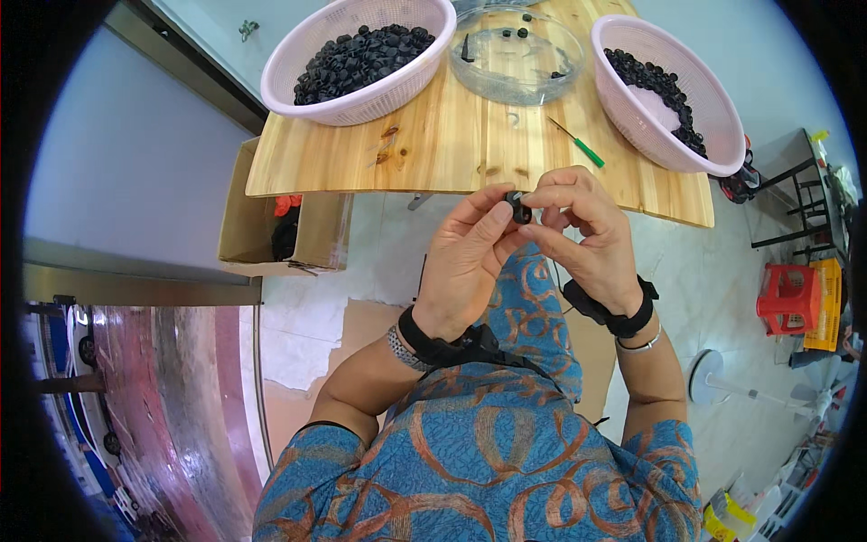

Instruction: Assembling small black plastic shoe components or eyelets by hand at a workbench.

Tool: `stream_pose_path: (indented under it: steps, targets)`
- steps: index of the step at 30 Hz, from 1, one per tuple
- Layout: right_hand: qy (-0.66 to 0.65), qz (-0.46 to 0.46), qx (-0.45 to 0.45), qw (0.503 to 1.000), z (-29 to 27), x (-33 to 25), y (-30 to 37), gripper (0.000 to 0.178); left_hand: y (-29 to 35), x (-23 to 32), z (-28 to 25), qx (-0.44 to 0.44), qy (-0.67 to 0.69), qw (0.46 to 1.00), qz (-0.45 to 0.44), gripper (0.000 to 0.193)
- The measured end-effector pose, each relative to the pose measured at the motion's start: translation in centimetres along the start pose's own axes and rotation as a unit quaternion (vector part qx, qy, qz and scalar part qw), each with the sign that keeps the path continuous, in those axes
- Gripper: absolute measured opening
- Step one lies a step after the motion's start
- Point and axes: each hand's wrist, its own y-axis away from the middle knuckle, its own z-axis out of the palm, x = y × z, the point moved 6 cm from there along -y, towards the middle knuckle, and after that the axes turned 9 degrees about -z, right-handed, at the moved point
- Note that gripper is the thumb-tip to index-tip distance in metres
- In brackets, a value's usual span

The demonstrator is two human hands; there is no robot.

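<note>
Both hands meet just in front of the tabletop edge, pinched together on one small black part (518, 208): left hand (465, 262) fingers curled with thumb and forefinger closed on its left side, right hand (587, 237) fingertips closed on its right side, so the part sits clamped between the two, held in the air above the lap, not resting on anything. Part looks like a small hard plastic piece, likely light and stiff, not fragile; smooth and tiny so it could slip, best pinched by its rim with fingertips as here. Exact shape is too small to tell. Black straps on both wrists, a bracelet on each too. Moving outward: wooden tabletop (452, 144) with pale planks and a few dark knots, a green-handled screwdriver (578, 144) lying on it just beyond the right hand. Farther back, a pink basket on the left (298, 99) heaped with similar black parts, a clear round dish (506, 77) in the middle holding only a few pieces, and a pink basket on the right (704, 117) partly filled with black parts. Under the tabletop to the left, an open cardboard box (244, 226) with something red and black inside. Floor is pale tile; a red plastic stool (787, 298) and a yellow crate (826, 303) stand to the right, a white fan base (709, 375) nearby.
</note>
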Motion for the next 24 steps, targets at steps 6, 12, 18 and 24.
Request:
stream_pose_path:
  steps: [6,12,18,24]
  targets:
    - [-0.161,0.012,0.095,0.982,-0.4,0.4,1.2,0.018,0.2,-0.7,0.7,-0.040,0.016,0.997,-0.057,0.021]
    - [-0.230,0.074,0.117,0.963,-0.5,1.3,2.7,0.017,0.5,-1.9,1.1,-0.033,0.004,0.997,-0.070,0.024]
    - [-0.190,0.051,0.129,0.972,-0.7,1.2,3.5,0.016,0.9,-2.6,0.9,-0.016,0.006,0.994,-0.106,0.027]
    - [-0.167,0.037,0.067,0.983,-1.1,1.5,3.7,0.019,1.0,-3.9,0.1,-0.030,0.088,0.978,-0.185,0.028]
